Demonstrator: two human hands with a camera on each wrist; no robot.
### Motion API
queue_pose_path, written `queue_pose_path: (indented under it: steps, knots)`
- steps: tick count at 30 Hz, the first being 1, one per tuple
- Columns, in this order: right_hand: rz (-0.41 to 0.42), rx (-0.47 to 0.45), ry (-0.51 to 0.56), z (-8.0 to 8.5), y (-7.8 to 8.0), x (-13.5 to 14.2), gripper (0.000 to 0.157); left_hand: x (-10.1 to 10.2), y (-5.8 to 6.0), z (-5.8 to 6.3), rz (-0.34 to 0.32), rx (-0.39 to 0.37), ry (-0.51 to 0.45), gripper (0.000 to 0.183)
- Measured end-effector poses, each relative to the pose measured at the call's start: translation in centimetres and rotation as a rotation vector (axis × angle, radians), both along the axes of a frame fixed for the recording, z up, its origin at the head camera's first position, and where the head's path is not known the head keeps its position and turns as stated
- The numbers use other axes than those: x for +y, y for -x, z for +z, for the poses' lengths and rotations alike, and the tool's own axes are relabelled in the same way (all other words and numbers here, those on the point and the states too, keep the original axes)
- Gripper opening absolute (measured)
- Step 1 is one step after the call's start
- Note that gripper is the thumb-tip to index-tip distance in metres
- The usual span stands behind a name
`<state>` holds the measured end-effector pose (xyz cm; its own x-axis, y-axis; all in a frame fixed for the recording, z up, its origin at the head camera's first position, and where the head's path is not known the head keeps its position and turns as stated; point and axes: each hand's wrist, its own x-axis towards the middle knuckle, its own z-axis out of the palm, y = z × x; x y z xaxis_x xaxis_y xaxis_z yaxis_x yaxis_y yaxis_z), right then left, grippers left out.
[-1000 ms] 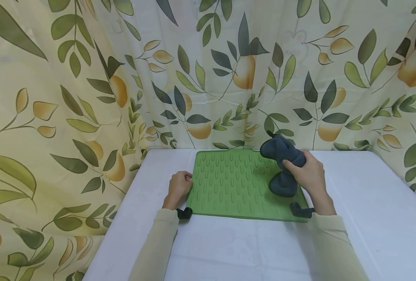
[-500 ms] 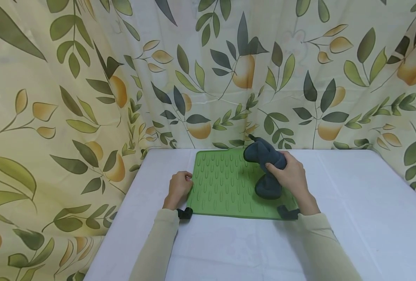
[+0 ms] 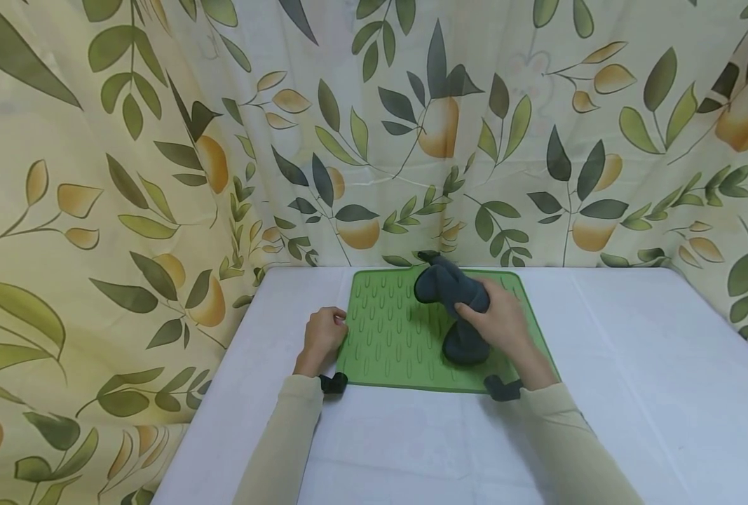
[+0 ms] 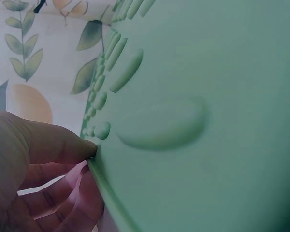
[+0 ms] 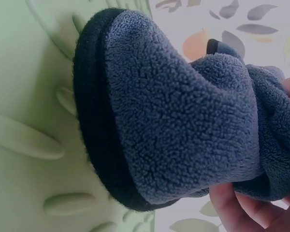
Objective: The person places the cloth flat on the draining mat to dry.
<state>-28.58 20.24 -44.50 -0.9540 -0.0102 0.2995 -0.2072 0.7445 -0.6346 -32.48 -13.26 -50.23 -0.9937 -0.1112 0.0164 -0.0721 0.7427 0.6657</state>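
Note:
A green silicone mat [image 3: 386, 330] with raised oval bumps lies on the white table. At its left edge my left hand [image 3: 324, 337] pinches the rim. The left wrist view shows the thumb [image 4: 58, 142] on top of the mat's edge and the fingers curled below. Over the mat's right half, my right hand [image 3: 500, 315] grips a bunched dark blue-grey fleecy cloth [image 3: 452, 287] by its gathered middle. One folded end of the cloth, with black edging, hangs low over the mat in the right wrist view; whether it touches the mat I cannot tell.
A white cloth covers the table [image 3: 626, 365] on both sides of the mat. Behind and to the left hangs a curtain [image 3: 374, 140] printed with leaves and fruit. Black wrist mounts [image 3: 502, 388] sit by both sleeves.
My right hand has moved left across the mat with the cloth, and slightly nearer to me. My left hand stays at the mat's left edge.

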Motion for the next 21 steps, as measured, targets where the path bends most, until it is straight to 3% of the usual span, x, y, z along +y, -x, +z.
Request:
queue_pose_path:
  steps: [8,14,21]
  knots:
    - [0.046,0.044,0.0,-0.5,0.1,-0.7,0.057,0.0,-0.1,0.1,-0.002,0.006,0.009,0.027]
    - [0.022,0.002,0.019,-0.7,0.0,-1.4,0.059,0.0,0.0,0.1,-0.002,0.011,0.014,0.027]
    - [0.042,-0.071,-0.069,-2.1,0.2,-2.0,0.064,-0.1,0.1,0.0,-0.005,0.02,0.039,0.028]
